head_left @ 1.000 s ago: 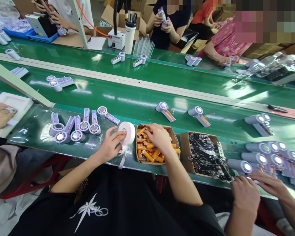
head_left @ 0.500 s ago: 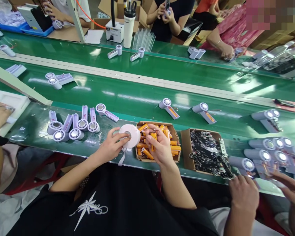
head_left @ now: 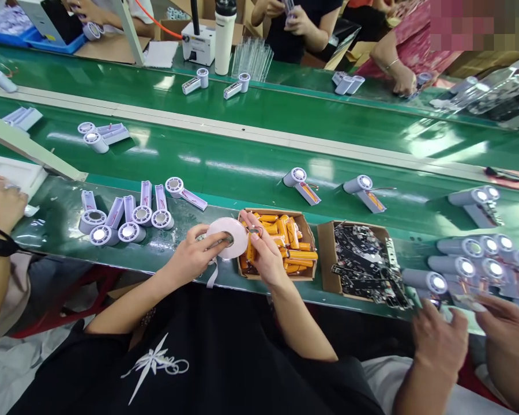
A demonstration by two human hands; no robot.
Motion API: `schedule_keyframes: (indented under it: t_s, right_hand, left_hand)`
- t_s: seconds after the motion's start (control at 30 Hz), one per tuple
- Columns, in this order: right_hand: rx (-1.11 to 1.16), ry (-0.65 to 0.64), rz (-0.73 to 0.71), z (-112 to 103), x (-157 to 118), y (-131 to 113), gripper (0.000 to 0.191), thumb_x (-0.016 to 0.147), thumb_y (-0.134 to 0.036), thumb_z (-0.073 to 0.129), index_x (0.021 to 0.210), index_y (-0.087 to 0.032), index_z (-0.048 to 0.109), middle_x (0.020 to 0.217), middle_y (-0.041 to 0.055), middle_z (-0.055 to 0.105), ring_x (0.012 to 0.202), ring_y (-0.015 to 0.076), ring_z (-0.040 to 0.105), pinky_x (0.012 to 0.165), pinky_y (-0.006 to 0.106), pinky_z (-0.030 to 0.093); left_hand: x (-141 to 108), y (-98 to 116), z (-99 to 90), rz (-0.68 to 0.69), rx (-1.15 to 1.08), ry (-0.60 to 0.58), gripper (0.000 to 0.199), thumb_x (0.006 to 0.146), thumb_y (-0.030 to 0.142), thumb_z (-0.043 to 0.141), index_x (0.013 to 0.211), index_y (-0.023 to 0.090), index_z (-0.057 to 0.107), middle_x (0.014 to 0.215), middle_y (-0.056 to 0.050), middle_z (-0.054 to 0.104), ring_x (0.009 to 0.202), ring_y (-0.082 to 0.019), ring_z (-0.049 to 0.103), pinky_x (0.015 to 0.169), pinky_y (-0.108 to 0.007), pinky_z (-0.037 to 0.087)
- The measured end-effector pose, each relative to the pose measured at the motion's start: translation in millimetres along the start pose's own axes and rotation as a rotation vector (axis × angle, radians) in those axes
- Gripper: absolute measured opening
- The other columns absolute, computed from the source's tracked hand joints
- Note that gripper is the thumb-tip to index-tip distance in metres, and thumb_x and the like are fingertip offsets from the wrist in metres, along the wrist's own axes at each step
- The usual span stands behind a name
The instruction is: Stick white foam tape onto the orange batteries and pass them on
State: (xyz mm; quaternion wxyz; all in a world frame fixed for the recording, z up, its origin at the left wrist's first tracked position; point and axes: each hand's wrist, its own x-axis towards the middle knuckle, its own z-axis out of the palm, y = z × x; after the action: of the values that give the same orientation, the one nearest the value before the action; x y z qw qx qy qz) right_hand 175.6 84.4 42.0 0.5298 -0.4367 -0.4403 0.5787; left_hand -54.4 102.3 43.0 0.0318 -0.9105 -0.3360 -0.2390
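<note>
My left hand [head_left: 196, 251] grips a roll of white tape [head_left: 237, 237], fingertips in its core; a loose tape end [head_left: 213, 274] hangs below. Close to the roll's right side, my right hand [head_left: 266, 253] is closed in a pinch, with thin dark leads at the fingertips and an orange battery [head_left: 250, 249] against the fingers, partly hidden. Beneath this hand stands a cardboard box [head_left: 278, 210] of orange wired batteries [head_left: 303, 255]. Left of the roll lie several lilac handheld fan bodies [head_left: 130, 231] with open handles.
Right of the batteries is a cardboard box [head_left: 327, 259] of dark circuit boards. Grey fan bodies [head_left: 428, 280] crowd the right, near a co-worker's hands [head_left: 441, 334]. Another co-worker's hand [head_left: 2, 202] is at far left. A green conveyor [head_left: 225, 155] carries fan parts beyond the bench.
My right hand has moved left, toward the tape roll, uncovering more batteries. My left hand keeps the roll nearly in place. The co-worker's hands at right have come closer together.
</note>
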Motion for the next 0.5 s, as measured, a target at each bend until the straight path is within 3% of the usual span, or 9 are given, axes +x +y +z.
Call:
schedule_keyframes:
  t_s: [0.07, 0.17, 0.23, 0.3, 0.4, 0.5]
  right_hand:
    - [-0.114, 0.021, -0.009, -11.1, 0.1, -4.6, 0.058, 0.100, -0.056, 0.065, 0.153, -0.032, 0.058, 0.165, 0.0027, 0.053, 0.157, 0.0252, 0.044, 0.134, 0.049, 0.030]
    - [-0.247, -0.085, 0.068, -24.5, -0.5, -15.1, 0.054, 0.092, -0.051, 0.079, 0.140, -0.027, 0.069, 0.141, 0.0066, 0.073, 0.132, 0.0290, 0.069, 0.120, 0.049, 0.051]
    - [-0.239, -0.080, 0.086, -20.2, -0.8, -16.5, 0.045, 0.087, -0.047, 0.085, 0.124, -0.024, 0.076, 0.122, 0.0068, 0.081, 0.113, 0.0289, 0.078, 0.106, 0.047, 0.062]
    - [-0.112, 0.105, 0.004, -3.3, -0.7, -10.2, 0.040, 0.085, -0.048, 0.086, 0.116, -0.023, 0.077, 0.115, 0.0071, 0.083, 0.106, 0.0276, 0.079, 0.100, 0.045, 0.065]
    - [0.162, 0.435, -0.151, 26.7, 1.1, 4.0, 0.048, 0.087, -0.051, 0.084, 0.124, -0.023, 0.071, 0.121, 0.0099, 0.081, 0.110, 0.0260, 0.079, 0.103, 0.048, 0.063]
    - [0.264, 0.443, -0.150, 24.3, 7.8, 1.4, 0.051, 0.082, -0.048, 0.089, 0.123, -0.024, 0.069, 0.120, 0.0094, 0.080, 0.106, 0.0245, 0.079, 0.102, 0.049, 0.064]
  left_hand:
    - [-1.2, -0.7, -3.9, -0.004, 0.047, 0.017, 0.048, 0.093, 0.001, 0.062, 0.130, 0.027, 0.075, 0.136, 0.000, 0.074, 0.123, -0.027, 0.052, 0.103, -0.036, 0.055]
    - [-0.4, -0.3, -12.5, 0.004, 0.117, 0.038, 0.040, 0.098, 0.011, 0.067, 0.133, 0.028, 0.074, 0.137, -0.001, 0.073, 0.126, -0.027, 0.052, 0.104, -0.035, 0.054]
    - [4.0, 1.7, -17.3, 0.003, 0.143, 0.059, 0.039, 0.100, 0.016, 0.069, 0.136, 0.028, 0.071, 0.137, -0.002, 0.073, 0.126, -0.026, 0.053, 0.103, -0.034, 0.054]
    - [10.7, 6.1, -19.0, -0.008, 0.154, 0.094, 0.041, 0.100, 0.016, 0.070, 0.140, 0.027, 0.069, 0.131, -0.003, 0.075, 0.118, -0.024, 0.055, 0.098, -0.033, 0.053]
    - [17.8, 19.7, -15.2, -0.033, 0.122, 0.178, 0.037, 0.100, 0.026, 0.072, 0.136, 0.020, 0.070, 0.111, -0.007, 0.078, 0.096, -0.022, 0.058, 0.084, -0.035, 0.052]
    - [8.8, 39.8, -8.3, -0.052, -0.030, 0.188, 0.037, 0.101, 0.040, 0.071, 0.127, 0.013, 0.073, 0.093, -0.009, 0.074, 0.083, -0.020, 0.057, 0.077, -0.036, 0.050]
